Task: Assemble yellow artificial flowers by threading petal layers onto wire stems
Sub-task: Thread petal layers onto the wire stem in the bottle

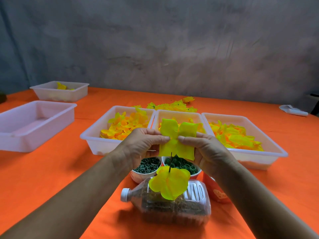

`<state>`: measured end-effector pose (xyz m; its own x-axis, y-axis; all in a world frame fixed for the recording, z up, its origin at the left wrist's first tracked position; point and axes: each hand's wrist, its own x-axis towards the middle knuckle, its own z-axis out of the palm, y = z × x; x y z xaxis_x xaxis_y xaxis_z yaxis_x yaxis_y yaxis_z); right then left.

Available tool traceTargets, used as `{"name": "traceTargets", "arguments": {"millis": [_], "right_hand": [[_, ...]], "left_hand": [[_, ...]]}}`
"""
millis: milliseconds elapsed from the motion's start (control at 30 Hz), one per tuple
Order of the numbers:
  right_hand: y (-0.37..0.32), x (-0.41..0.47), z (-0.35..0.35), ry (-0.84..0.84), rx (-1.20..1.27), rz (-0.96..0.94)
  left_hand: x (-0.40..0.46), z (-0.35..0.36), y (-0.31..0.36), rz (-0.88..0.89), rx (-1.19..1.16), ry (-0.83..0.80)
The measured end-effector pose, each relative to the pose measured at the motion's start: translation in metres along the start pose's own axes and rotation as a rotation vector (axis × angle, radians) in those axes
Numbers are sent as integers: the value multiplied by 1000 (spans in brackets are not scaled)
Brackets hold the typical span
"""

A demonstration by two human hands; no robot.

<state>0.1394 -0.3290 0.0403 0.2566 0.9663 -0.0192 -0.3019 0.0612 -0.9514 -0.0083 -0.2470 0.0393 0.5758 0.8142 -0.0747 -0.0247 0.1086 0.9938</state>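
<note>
Head cam: your left hand (146, 144) and right hand (205, 149) both pinch the big yellow fabric petal layer (176, 138) at its centre, keeping its hole lined up above the thin dark wire stem (170, 163).

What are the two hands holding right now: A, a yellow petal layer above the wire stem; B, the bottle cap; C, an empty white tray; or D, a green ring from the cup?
A: both the left hand and the right hand pinch a yellow petal layer just above the thin wire stem, which already carries a petal layer lower down.
</note>
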Motion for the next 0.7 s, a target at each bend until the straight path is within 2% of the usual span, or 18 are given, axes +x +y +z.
{"name": "traceTargets", "arguments": {"millis": [400, 567, 700], "right_hand": [[-8, -4, 4, -18, 12, 68], [-11, -10, 4, -53, -13, 62], [-16, -14, 8, -54, -51, 34]], "left_hand": [[-7, -1, 11, 26, -84, -77], [-17, -2, 15, 91, 1, -146], [-22, 2, 19, 139, 34, -106]]}}
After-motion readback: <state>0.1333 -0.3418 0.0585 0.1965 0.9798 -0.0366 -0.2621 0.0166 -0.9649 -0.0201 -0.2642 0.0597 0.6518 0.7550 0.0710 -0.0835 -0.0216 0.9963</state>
